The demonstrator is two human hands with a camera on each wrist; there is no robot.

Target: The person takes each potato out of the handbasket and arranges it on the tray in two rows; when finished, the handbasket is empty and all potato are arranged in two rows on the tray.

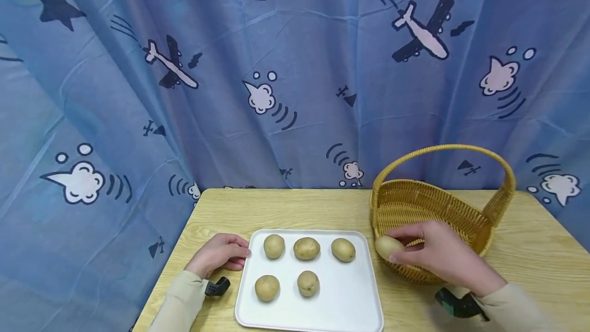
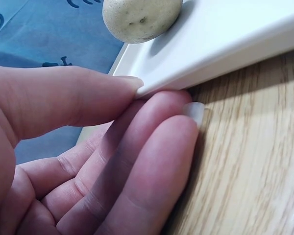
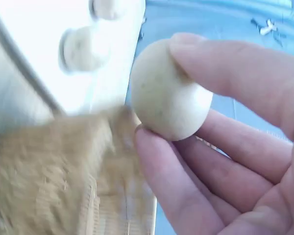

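Note:
My right hand (image 1: 440, 252) pinches a pale potato (image 1: 388, 247) between thumb and fingers, over the left rim of the wicker basket (image 1: 426, 188). In the right wrist view the potato (image 3: 169, 93) sits at the fingertips, the blurred basket weave (image 3: 44, 171) lower left. My left hand (image 1: 223, 252) grips the left edge of the white tray (image 1: 332, 301); in the left wrist view its thumb (image 2: 88, 95) lies on the rim and its fingers are against the side. Several potatoes (image 1: 308, 283) rest on the tray in two rows, a back row of three and a front row of two.
The basket has a tall arched handle (image 1: 442, 147) and stands right of the tray on the wooden table (image 1: 286, 206). Behind the table hangs a blue curtain (image 1: 313, 55) printed with planes and clouds. A dark strap mount (image 1: 461, 304) sits at the right wrist.

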